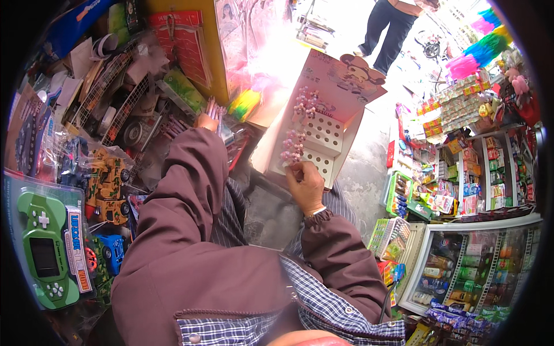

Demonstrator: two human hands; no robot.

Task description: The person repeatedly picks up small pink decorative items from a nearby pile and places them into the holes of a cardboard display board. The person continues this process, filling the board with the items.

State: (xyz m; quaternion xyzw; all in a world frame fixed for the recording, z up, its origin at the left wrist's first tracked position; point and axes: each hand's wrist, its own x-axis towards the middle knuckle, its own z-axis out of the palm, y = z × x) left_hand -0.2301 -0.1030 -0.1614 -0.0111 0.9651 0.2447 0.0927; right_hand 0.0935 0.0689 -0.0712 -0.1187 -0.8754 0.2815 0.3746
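Note:
My left hand [208, 123] is closed around a bundle of slim pink and purple pens [214, 110], on the left side. In front of me a pink cardboard display box [277, 151] stands tilted in view, with a cartoon figure on its raised back panel. White stepped inserts [322, 134] with round holes fill it. Pens with pink and purple decorated toppers [294, 145] stand along its left side. My right hand [307, 184] is at the box's near end, thumb and forefinger pinched on the nearest topper; the pen below is hidden.
On the left are wire racks [101, 93], more loose pens [175, 127], packaged toy trucks [108, 186] and a green handheld game [45, 251]. To the right stand stocked shelves [471, 168] and a glass-front drinks fridge [467, 264]. A person [391, 32] stands beyond the box.

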